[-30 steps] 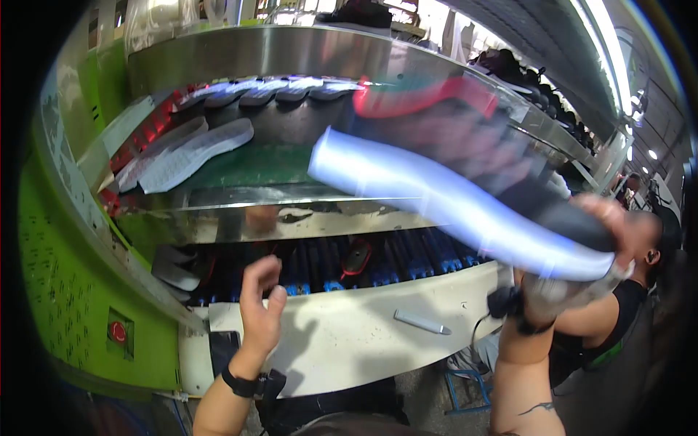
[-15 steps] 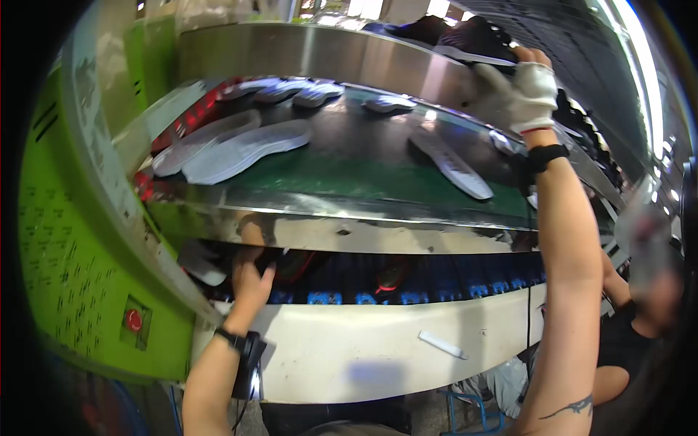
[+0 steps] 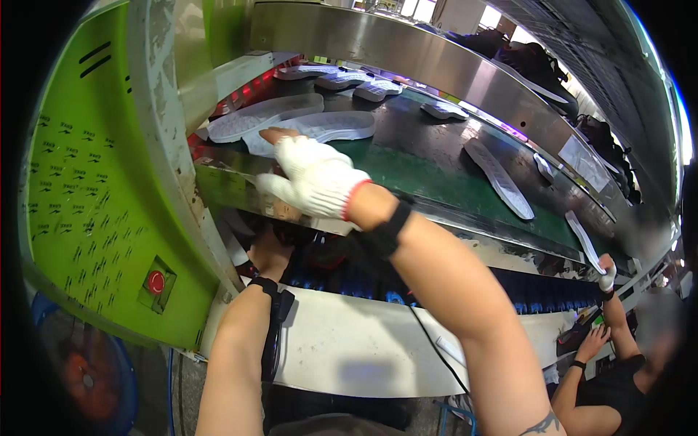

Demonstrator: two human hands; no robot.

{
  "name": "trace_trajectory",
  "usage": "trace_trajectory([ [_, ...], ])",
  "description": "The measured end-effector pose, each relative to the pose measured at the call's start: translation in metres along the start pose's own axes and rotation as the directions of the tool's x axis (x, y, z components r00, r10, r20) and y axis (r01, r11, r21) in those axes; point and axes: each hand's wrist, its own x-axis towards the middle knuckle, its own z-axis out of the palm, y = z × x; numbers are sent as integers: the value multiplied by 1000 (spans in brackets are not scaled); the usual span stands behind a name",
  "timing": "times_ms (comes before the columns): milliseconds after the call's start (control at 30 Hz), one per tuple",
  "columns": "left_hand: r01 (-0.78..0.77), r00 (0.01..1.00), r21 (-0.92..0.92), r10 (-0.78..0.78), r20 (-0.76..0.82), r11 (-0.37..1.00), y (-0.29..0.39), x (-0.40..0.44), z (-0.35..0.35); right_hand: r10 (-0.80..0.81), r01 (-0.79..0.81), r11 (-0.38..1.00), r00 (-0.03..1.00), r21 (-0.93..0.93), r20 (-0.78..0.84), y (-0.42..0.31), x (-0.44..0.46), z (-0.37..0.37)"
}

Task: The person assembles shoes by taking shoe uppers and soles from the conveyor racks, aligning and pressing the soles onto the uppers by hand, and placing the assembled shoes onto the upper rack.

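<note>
My right hand [image 3: 314,174] wears a white knit glove and reaches across to the left end of the upper belt. Its fingertips are over the near end of a white shoe sole [image 3: 342,125], thumb spread apart below; whether they touch it is unclear. A second white sole [image 3: 265,116] lies just behind. Bare and in shadow, my left hand [image 3: 270,256] reaches into the lower level beneath the belt's edge, its fingers mostly hidden. Beside it is a dark shoe with red parts [image 3: 323,251], largely covered.
More soles [image 3: 498,178] lie on the green belt [image 3: 418,171]. Dark shoes [image 3: 534,69] stand on the metal shelf above. A green machine panel [image 3: 94,167] with a red button [image 3: 155,282] borders the left. At right, a co-worker's gloved hand [image 3: 607,275] holds a sole [image 3: 582,236].
My right hand has come from the shoes on the upper shelf down and left to the soles. The view has shifted. My left hand stays under the belt. The co-worker's hand with a sole now shows.
</note>
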Motion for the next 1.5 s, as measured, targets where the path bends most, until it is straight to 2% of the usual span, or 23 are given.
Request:
trace_trajectory([
  [33,46,999,-23,-46,29,999,8,-9,-15,-2,2,1000,1000,4,2,-3,7,6],
  [100,84,995,-44,-82,50,995,20,-18,-36,65,-46,964,996,-263,66,-6,17,8],
  [167,-120,988,-121,107,-109,985,24,-37,-49,112,-99,954,993,-283,28,0,14,4],
  [200,-126,988,-117,114,-101,985,28,-51,-57,158,-152,940,987,-304,-5,5,8,1],
  [333,-526,836,-281,549,4,802,44,-114,-109,175,-167,919,985,-356,-11,32,-30,-29],
  [400,-663,655,-373,744,131,650,42,-133,-116,303,-268,893,952,-361,42,36,-53,-56],
  [467,-692,443,-465,834,329,552,43,-148,-119,293,-302,878,952,-370,-83,58,-80,-60],
  [600,-771,-52,-596,909,413,227,27,-165,-90,314,-331,814,942,-477,-117,45,-91,-65],
  [700,-831,-78,-503,847,525,236,35,-182,-96,-208,68,910,928,-408,-309,22,-57,-27],
  [733,-895,-10,-410,911,412,176,29,-199,-92,-284,165,930,889,-327,-358,15,-36,-4],
  [767,-948,39,-292,959,282,124,29,-206,-89,-240,157,951,917,-266,-317,1,-11,12],
  [800,-932,2,-350,968,250,92,40,-216,-111,-174,133,980,932,-147,-317,-13,13,28],
  [833,-947,-71,-319,993,97,-36,35,-233,-104,24,-28,995,998,-92,-50,-34,36,21],
  [867,-936,-194,-318,976,100,-153,33,-253,-101,31,-34,999,990,-21,-135,-32,55,44],
  [900,-875,-226,-434,974,-30,-216,22,-269,-81,-22,19,999,997,-44,-69,-26,70,51],
  [933,-846,-275,-464,961,-40,-262,16,-278,-77,69,-76,996,986,38,152,-42,71,26],
  [1000,-902,-247,-390,962,116,-185,5,-296,-45,28,-20,997,993,-71,112,-26,85,41],
  [1033,-888,-286,-405,952,113,-218,7,-294,-49,99,-96,994,993,-56,57,-27,81,35],
  [1100,-935,-228,-312,962,153,-172,17,-295,-55,191,-191,976,981,-103,-1,-28,71,22],
  [1200,-965,-183,-233,949,256,-123,9,-311,-50,65,-119,942,982,-315,-178,-8,53,23],
  [1300,-962,-141,-252,981,136,-104,8,-313,-37,-266,77,914,856,-399,-443,-3,4,10],
  [1400,-970,-107,-226,991,77,-87,16,-301,-45,-433,272,901,510,-339,-743,-25,-81,-50],
  [1500,-961,-87,-257,993,-85,-106,23,-282,-67,-344,437,884,369,-166,-863,-49,-189,-103],
])
